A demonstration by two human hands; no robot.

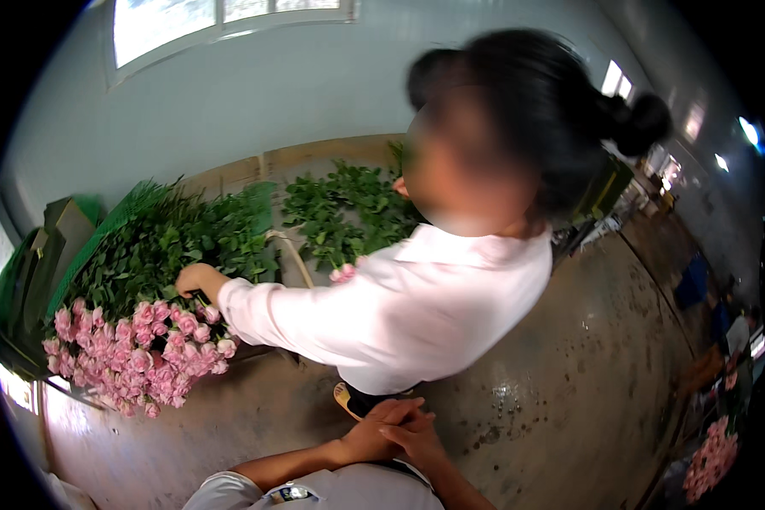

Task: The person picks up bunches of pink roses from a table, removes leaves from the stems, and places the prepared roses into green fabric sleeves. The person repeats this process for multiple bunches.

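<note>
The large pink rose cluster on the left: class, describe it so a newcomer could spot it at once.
From the window at the upper left, drop to the heap of green leafy stems below. At its near edge, beside a co-worker's hand, sits the rose cluster. It spreads wider than the few blooms by the co-worker's sleeve or the pink bunch at lower right.

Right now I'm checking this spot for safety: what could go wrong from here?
The pink roses seem to jut out over the floor, so anyone brushing past might bruise the blooms.
Dark, wet-looking spots mark the floor, so a foot could slip there.
The co-worker stands close to the person's left hand and right hand, which are clasped; a step nearer might bump them.
</note>
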